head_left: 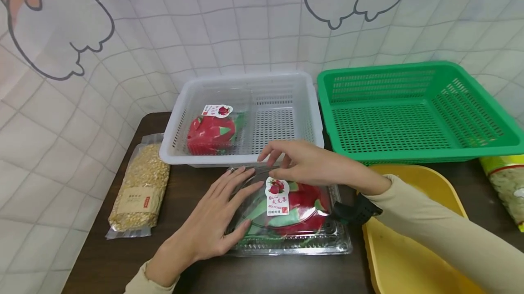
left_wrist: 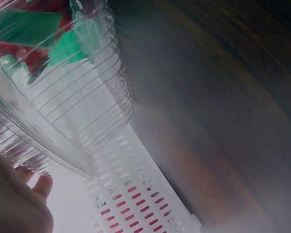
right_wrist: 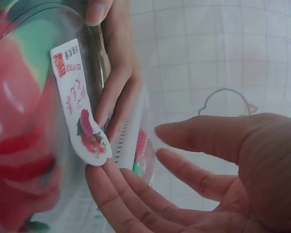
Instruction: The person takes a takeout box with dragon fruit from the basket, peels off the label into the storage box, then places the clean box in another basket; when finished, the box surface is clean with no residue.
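Observation:
A clear plastic clamshell box of dragon fruit lies on the dark table, red and green showing through its lid. A white label with a fruit picture is on the lid. My left hand rests on the box's left side with its fingers spread. Over the back of the lid is my right hand, its fingers loosely bent. In the right wrist view, that hand's thumb stands apart from its fingers, and one fingertip is at the label's rounded end. Whether it touches the label is unclear.
Behind the box, a white basket holds another box of dragon fruit. To its right stands a green basket. A yellow bin is under my right forearm. Bags of yellow grains and pale pieces lie at either side.

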Demonstrator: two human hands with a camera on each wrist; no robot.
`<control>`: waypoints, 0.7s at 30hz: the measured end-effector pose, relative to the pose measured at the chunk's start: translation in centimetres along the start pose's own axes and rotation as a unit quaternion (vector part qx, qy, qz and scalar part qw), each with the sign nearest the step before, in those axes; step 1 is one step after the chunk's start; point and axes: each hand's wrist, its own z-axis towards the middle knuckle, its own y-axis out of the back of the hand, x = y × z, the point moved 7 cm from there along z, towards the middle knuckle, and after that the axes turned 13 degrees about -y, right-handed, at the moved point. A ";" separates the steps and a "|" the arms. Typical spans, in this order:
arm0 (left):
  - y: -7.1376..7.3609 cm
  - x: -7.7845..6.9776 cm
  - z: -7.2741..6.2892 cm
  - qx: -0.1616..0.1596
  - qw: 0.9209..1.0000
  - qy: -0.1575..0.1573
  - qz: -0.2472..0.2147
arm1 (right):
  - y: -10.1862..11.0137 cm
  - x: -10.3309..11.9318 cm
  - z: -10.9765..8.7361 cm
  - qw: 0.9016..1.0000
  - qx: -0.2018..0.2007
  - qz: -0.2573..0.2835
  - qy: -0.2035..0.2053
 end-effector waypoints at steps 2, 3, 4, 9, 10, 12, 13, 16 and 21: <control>0.1 0.0 -0.2 0.000 1.000 0.004 0.000 | -0.2 0.3 0.2 1.000 0.002 -0.002 -0.002; 0.1 0.0 -0.3 0.000 1.000 0.005 0.000 | -0.3 0.5 0.2 1.000 0.003 -0.005 0.000; 0.1 0.0 -0.3 -0.001 1.000 0.006 -0.001 | -0.4 0.7 0.2 1.000 0.003 -0.011 0.000; 0.1 0.0 -0.2 -0.002 1.000 0.005 -0.001 | -0.6 1.3 -0.2 0.999 -0.007 -0.052 -0.011; 0.1 0.0 -0.2 -0.002 1.000 0.005 -0.002 | -0.6 1.3 -0.3 0.998 -0.010 -0.062 -0.014; 0.1 0.0 -0.1 0.000 1.000 0.005 -0.003 | -0.8 1.4 -0.4 0.997 -0.019 -0.079 -0.018; 0.1 0.0 -0.1 0.001 1.000 0.005 -0.004 | -0.9 1.5 -0.5 0.995 -0.024 -0.089 -0.021; 0.0 0.0 -0.1 0.004 1.000 0.006 -0.006 | -1.1 1.6 -0.7 0.993 -0.035 -0.108 -0.026; 0.1 0.0 -0.1 0.001 1.000 0.005 -0.007 | -1.4 2.0 -0.9 0.992 -0.045 -0.118 -0.009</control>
